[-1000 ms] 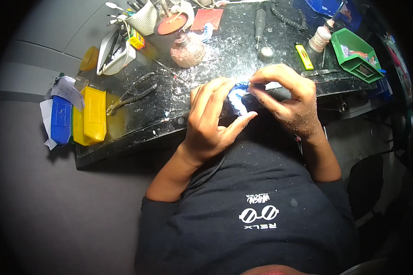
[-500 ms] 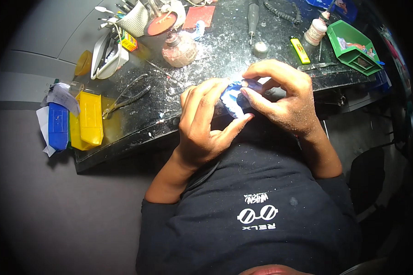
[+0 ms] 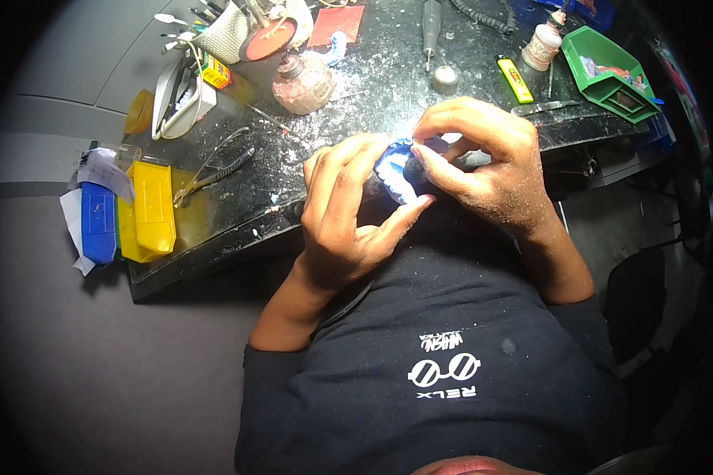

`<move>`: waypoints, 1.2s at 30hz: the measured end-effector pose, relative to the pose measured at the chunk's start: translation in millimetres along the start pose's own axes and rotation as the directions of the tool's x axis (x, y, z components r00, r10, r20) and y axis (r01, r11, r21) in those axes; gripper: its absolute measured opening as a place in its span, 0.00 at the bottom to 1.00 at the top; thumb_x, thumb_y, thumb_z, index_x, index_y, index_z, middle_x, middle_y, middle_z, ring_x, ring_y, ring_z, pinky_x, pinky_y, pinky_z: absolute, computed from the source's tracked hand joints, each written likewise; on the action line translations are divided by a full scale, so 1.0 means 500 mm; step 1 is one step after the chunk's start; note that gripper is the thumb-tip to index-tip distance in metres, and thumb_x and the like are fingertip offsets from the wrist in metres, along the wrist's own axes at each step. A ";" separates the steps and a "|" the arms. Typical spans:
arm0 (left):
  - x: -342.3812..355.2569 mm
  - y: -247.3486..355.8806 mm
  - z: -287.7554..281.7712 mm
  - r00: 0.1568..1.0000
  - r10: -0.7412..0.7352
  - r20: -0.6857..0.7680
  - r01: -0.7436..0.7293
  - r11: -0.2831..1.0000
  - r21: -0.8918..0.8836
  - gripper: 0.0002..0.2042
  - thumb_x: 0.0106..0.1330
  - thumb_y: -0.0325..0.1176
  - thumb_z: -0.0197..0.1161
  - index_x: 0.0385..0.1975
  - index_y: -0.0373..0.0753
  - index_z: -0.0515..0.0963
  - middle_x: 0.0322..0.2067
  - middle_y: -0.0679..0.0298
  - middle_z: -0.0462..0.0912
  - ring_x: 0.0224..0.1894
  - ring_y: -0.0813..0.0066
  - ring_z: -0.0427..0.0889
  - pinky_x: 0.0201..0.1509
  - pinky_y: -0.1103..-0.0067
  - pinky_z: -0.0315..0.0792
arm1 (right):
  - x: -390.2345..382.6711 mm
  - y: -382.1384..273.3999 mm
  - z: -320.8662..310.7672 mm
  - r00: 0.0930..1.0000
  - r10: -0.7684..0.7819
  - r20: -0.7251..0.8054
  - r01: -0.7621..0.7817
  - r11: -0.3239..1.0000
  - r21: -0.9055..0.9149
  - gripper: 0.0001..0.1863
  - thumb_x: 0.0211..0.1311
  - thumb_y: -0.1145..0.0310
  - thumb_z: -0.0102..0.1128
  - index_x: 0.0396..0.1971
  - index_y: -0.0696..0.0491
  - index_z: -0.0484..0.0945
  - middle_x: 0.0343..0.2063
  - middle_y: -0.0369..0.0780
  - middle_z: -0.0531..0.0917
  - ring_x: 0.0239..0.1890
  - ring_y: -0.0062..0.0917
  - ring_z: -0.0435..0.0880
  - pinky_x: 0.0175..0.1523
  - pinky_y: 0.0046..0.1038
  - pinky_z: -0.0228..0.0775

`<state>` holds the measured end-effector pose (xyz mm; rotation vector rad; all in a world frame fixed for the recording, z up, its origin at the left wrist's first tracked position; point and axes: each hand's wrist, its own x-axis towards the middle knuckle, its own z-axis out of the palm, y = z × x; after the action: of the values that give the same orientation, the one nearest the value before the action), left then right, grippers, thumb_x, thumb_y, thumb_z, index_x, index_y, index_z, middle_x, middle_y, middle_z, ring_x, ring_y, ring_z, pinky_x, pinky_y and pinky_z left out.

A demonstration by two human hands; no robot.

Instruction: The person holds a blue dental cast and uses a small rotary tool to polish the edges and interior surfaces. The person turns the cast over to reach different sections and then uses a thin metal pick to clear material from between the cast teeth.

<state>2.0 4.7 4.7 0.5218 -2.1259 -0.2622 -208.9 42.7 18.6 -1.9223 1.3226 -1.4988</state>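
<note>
A blue, horseshoe-shaped dental cast [image 3: 396,178] is held over the desk's front edge. My left hand [image 3: 348,210] grips its left side, fingers curved over the top and thumb at the lower end. My right hand [image 3: 487,170] pinches the cast's upper right part with thumb and forefinger; some of what lies under those fingers is hidden. Beyond the hands lie metal pliers [image 3: 214,170], a thin metal tool [image 3: 269,119], a yellow lighter [image 3: 513,77] and a small metal pot [image 3: 444,79].
The black desk [image 3: 238,206] carries a pink-coated burner [image 3: 301,87], a pen holder [image 3: 218,36], white container [image 3: 174,107], handpiece [image 3: 430,32], bottle [image 3: 542,47] and green bin [image 3: 606,79]. Blue [image 3: 99,226] and yellow [image 3: 152,218] bins sit at the left; a dark chair [image 3: 634,301] at lower right.
My hands and the cast have shifted slightly left in the picture, the right hand also upward. The desk items appear shifted left as the view moved. Both hands still grip the cast.
</note>
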 end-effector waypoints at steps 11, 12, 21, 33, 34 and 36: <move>-0.003 0.004 -0.009 0.998 -0.041 -0.047 0.037 0.996 -0.085 0.36 0.47 0.32 0.87 0.57 0.28 0.77 0.51 0.48 0.82 0.53 0.57 0.84 0.59 0.67 0.78 | -0.007 -0.006 0.016 0.997 0.051 -0.062 -0.041 0.987 0.156 0.12 0.55 0.78 0.74 0.41 0.58 0.88 0.39 0.40 0.89 0.37 0.18 0.89 0.35 0.19 0.83; -0.003 0.004 -0.009 0.998 -0.041 -0.046 0.036 0.996 -0.087 0.36 0.47 0.32 0.87 0.57 0.28 0.77 0.51 0.48 0.82 0.53 0.57 0.84 0.59 0.67 0.78 | -0.008 -0.008 0.016 0.997 0.052 -0.063 -0.042 0.987 0.154 0.12 0.55 0.78 0.74 0.41 0.58 0.88 0.39 0.40 0.89 0.37 0.18 0.89 0.35 0.19 0.83; -0.002 0.002 -0.006 0.998 -0.008 -0.060 0.005 0.999 -0.053 0.34 0.51 0.36 0.84 0.56 0.28 0.77 0.48 0.48 0.83 0.50 0.53 0.83 0.56 0.64 0.74 | -0.007 -0.011 0.016 0.997 0.047 -0.064 -0.037 0.988 0.150 0.13 0.55 0.79 0.75 0.41 0.59 0.87 0.38 0.41 0.89 0.37 0.18 0.89 0.34 0.18 0.83; -0.004 0.002 -0.002 0.998 -0.011 -0.067 0.006 0.997 -0.072 0.34 0.51 0.36 0.84 0.55 0.28 0.76 0.49 0.49 0.84 0.49 0.53 0.84 0.56 0.64 0.74 | -0.005 -0.009 0.013 0.999 0.005 -0.052 0.000 0.996 0.094 0.10 0.56 0.79 0.73 0.39 0.58 0.88 0.37 0.40 0.89 0.34 0.16 0.88 0.32 0.18 0.81; -0.004 0.002 -0.002 0.998 -0.010 -0.068 0.005 0.997 -0.072 0.34 0.50 0.36 0.85 0.55 0.28 0.76 0.49 0.49 0.84 0.49 0.53 0.84 0.56 0.64 0.74 | -0.005 -0.009 0.013 0.999 0.005 -0.053 0.000 0.995 0.096 0.10 0.56 0.79 0.73 0.39 0.58 0.88 0.37 0.40 0.89 0.34 0.16 0.88 0.32 0.18 0.81; -0.004 0.002 -0.002 0.998 -0.009 -0.068 0.004 0.997 -0.072 0.34 0.50 0.36 0.85 0.55 0.28 0.76 0.49 0.49 0.84 0.49 0.53 0.84 0.56 0.64 0.74 | -0.005 -0.010 0.013 0.999 0.006 -0.054 -0.001 0.995 0.098 0.09 0.56 0.79 0.73 0.39 0.58 0.88 0.37 0.40 0.89 0.34 0.16 0.88 0.32 0.18 0.81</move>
<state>3.6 6.6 4.2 0.4894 -2.0409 -0.3191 -200.6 45.7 18.7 -1.8304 1.2500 -1.5941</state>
